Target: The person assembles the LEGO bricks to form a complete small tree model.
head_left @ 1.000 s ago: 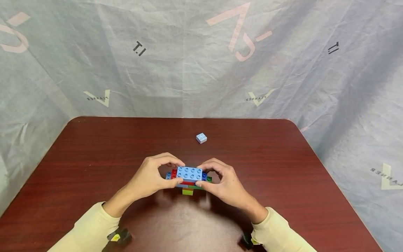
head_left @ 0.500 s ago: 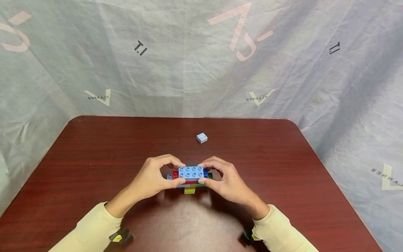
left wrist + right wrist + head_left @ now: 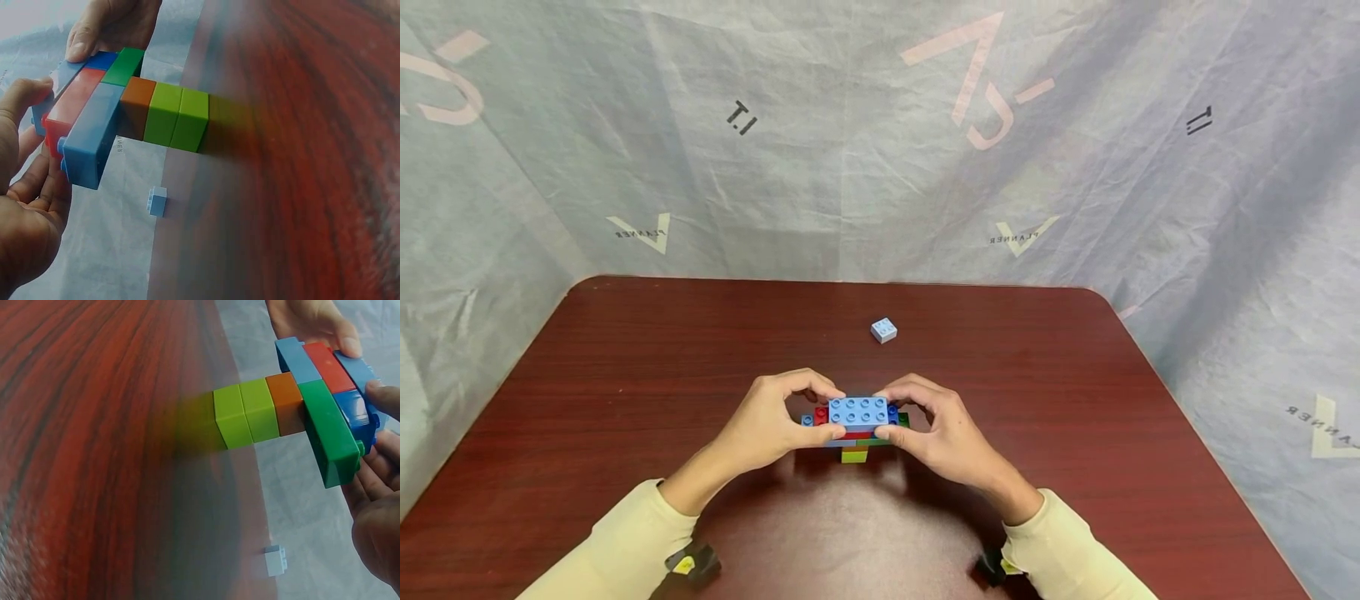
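Observation:
A light blue eight-stud toy brick (image 3: 858,410) tops a built stack between my hands. My left hand (image 3: 775,423) pinches its left end, thumb in front and fingers behind. Likewise, my right hand (image 3: 938,429) pinches the right end. Under it lie a red brick (image 3: 76,97) and a dark blue brick (image 3: 353,409). One layer lower, another light blue brick (image 3: 94,137) meets a green brick (image 3: 331,434). The narrow column beneath has an orange brick (image 3: 285,403) above lime green bricks (image 3: 177,119), standing on the table.
Farther back on the dark red wood table (image 3: 625,350) lies a small pale blue four-stud brick (image 3: 883,330). Grey printed cloth (image 3: 805,167) hangs behind and beside the table. Black pieces with yellow marks (image 3: 694,567) show at both wrists.
The top light blue brick has straightened slightly and looks level in the head view. Both hands keep their pinch on it. The whole scene has shifted a little with the head camera.

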